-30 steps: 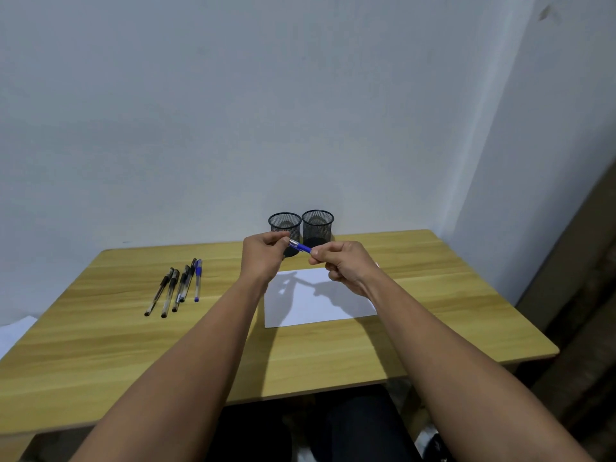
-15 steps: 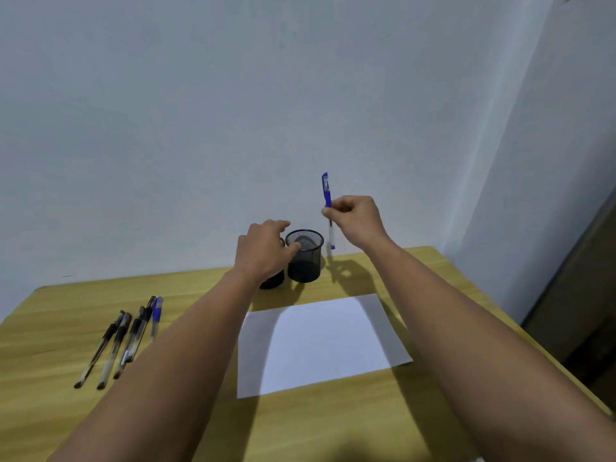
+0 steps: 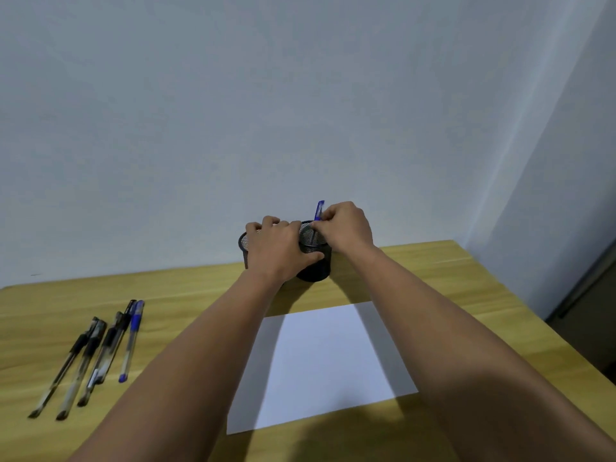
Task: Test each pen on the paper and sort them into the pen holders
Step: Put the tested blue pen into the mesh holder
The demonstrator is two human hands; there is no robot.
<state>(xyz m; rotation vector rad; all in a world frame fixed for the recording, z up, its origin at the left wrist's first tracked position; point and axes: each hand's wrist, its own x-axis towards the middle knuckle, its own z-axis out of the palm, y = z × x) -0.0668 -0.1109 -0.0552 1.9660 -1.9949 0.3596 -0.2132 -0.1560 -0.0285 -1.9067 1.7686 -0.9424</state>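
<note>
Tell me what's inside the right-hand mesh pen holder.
A blue pen stands in the right holder, pinched by the right hand. The left hand grips the holder's side. Its bottom is hidden.

Table [image 3: 466,271]: wood-grain top, light yellow-brown, smooth with a low sheen. Paper sheet [image 3: 333,355]: plain white, matt, uncreased. Right pen holder [image 3: 315,271]: black wire mesh, matt. Left pen holder [image 3: 243,243]: same black mesh (largely covered by a hand). Loose pens [image 3: 96,351]: clear plastic barrels with dark grips, faintly glossy. Blue pen [image 3: 319,210]: plastic cap, slight shine. Wall [image 3: 300,95]: painted, matt, smooth.
</note>
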